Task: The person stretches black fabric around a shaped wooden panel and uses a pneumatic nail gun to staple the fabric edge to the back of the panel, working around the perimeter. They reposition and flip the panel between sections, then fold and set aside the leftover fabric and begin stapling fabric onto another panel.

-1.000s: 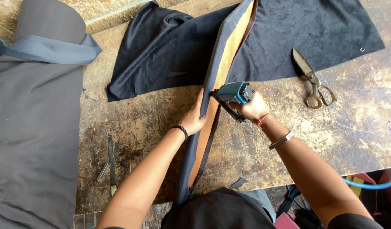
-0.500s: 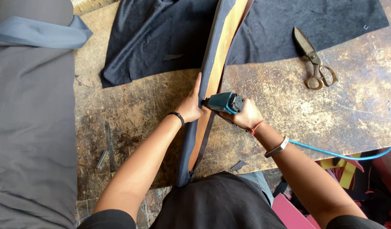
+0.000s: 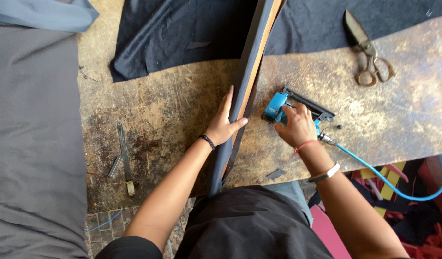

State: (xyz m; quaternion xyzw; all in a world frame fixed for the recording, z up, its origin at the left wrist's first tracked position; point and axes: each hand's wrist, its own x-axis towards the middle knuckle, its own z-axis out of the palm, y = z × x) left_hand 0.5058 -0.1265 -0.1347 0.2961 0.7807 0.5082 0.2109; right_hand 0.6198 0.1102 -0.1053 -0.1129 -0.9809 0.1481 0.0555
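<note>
We are taking the long fabric-wrapped wooden panel (image 3: pixel 245 91) as our reference; it is standing on edge and running from our lap up across the worn workbench (image 3: pixel 182 110). Nearest to us, the panel's lower end is meeting our dark clothing at the bench edge. Just left of the panel, our left hand (image 3: pixel 224 122) is lying open and flat, fingers extended along the grey fabric side and thumb pressing against the panel's edge; it is steadying the panel and is not closed around anything. Just right of the panel, our right hand (image 3: pixel 296 125) is wrapping around the grip of a blue pneumatic stapler (image 3: pixel 290 109), which is resting on the bench with its blue head close beside the panel and its black magazine pointing away from it. A blue air hose (image 3: pixel 398 189) is trailing from the stapler's rear, off the bench edge, well right of the panel. Left of the panel, well apart from it, thin metal strips (image 3: pixel 124 158) are lying on the bench, and a broad grey fabric (image 3: pixel 34 144) is covering the surface beyond them. Farther up, right of the panel, a pair of large metal shears (image 3: pixel 367 50) is lying partly on a dark cloth (image 3: pixel 182 33) that is spreading behind the panel on both sides.
</note>
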